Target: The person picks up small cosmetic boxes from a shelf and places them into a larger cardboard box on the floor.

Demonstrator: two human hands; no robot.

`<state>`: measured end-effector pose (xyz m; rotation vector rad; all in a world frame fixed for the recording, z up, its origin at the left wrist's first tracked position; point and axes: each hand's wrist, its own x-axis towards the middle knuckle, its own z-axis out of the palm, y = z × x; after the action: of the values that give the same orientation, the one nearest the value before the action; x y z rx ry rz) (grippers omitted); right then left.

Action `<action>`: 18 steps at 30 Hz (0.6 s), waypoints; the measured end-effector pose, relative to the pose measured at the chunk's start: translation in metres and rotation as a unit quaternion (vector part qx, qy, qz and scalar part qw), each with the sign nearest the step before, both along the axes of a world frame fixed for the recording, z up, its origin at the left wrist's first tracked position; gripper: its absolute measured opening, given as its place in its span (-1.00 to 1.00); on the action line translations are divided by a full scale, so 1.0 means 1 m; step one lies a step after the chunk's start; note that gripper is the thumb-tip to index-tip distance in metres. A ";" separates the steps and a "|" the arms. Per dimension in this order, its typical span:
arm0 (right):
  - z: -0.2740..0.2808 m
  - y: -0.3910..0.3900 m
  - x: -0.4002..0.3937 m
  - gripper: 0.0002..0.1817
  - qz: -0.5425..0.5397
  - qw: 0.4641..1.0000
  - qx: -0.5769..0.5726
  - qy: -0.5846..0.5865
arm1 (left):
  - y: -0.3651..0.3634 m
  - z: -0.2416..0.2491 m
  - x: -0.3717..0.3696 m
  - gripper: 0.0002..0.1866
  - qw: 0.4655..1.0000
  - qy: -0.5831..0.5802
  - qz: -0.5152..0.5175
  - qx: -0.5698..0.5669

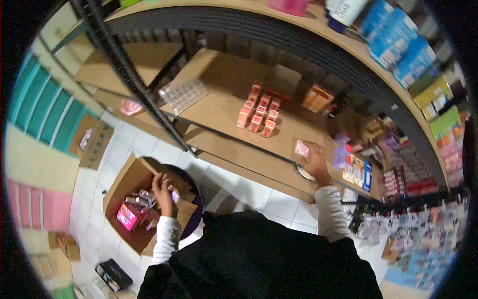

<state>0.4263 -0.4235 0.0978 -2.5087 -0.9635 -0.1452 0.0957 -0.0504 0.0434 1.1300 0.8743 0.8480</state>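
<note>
My right hand (pixel 314 163) is at the front of the middle shelf, its fingers closed on a small pink-and-white box (pixel 301 148). To the left of it, rows of small orange-pink boxes (pixel 258 115) stand grouped on the same board. My left hand (pixel 163 193) is over an open cardboard box (pixel 115 195), fingers curled. A pale, purplish piece (pixel 175 194) shows beside the thumb; what the hand grips is too small to make out. Inside the cardboard box lie a bright pink package (pixel 127 217) and several small loose packages (pixel 143 200).
A clear compartment tray (pixel 183 95) lies at the shelf's left, near a black upright post (pixel 130 74). An orange-brown box (pixel 317 98) stands farther back. Blue packs (pixel 393 35) line the upper shelf. A black box (pixel 113 275) is on the tiled floor (pixel 279 205).
</note>
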 end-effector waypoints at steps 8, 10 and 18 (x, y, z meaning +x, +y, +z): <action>-0.002 0.034 -0.028 -0.51 0.102 0.974 0.115 0.165 | -0.074 0.009 0.015 -0.67 0.985 0.076 -0.156 0.011; 0.006 0.069 -0.054 -0.51 0.163 0.951 0.125 0.231 | -0.087 0.012 0.021 -0.62 0.974 0.010 -0.219 -0.048; 0.037 0.217 -0.170 -0.55 0.399 0.854 0.043 0.330 | -0.071 0.023 -0.002 -0.67 0.951 -0.010 -0.261 -0.163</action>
<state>0.2560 -0.2070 0.1343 -1.6578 -1.5040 0.8455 0.0940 -0.1213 0.0667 0.9889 0.6237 0.2635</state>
